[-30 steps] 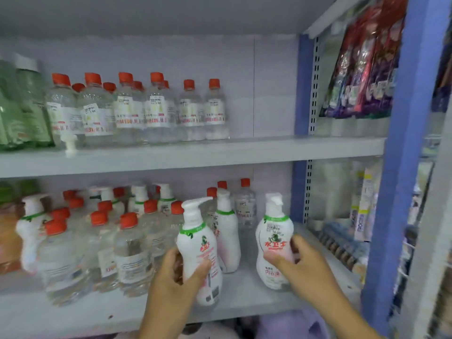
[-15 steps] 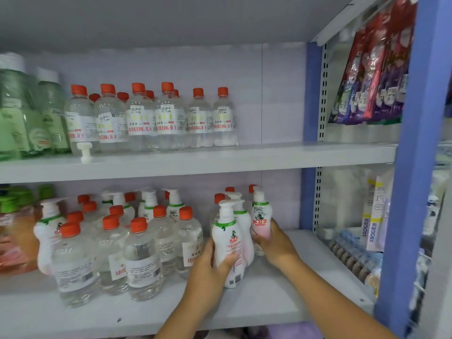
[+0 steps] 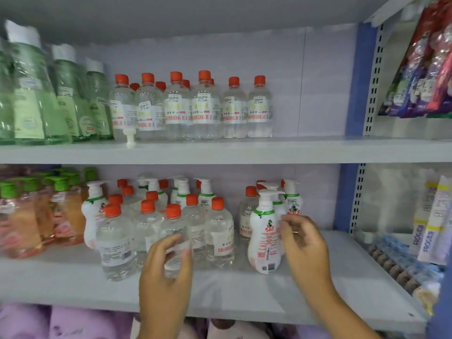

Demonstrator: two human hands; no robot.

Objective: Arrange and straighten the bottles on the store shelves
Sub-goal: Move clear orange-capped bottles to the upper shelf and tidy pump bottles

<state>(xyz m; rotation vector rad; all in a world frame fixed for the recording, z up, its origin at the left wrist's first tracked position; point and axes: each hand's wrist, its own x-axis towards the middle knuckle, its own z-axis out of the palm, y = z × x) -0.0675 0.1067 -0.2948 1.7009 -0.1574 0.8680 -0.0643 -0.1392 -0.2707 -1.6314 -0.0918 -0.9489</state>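
Change: both hands have let go of the white pump bottles; left hand has shifted over to the clear bottles, right hand has pulled back just off the front pump bottle.
Far left, lower shelf [image 3: 61, 277]: pink bottles [image 3: 61, 216] with green caps, blurred.
Clear bottles [image 3: 117, 243]: red-capped cluster, loosely staggered, not in straight rows.
Left hand [image 3: 166, 272]: fingers and thumb curled round the front clear bottle [image 3: 174, 241], holding it.
Front pump bottle [image 3: 264, 233]: upright near the shelf front, two more pump bottles close behind it.
Right hand [image 3: 305, 243]: fingers loosely curled, holding nothing, just beside the pump bottle.
Advice: grip low on the body, slide rather than lift, label forward, line up with neighbours; neighbours stand close and could topple.
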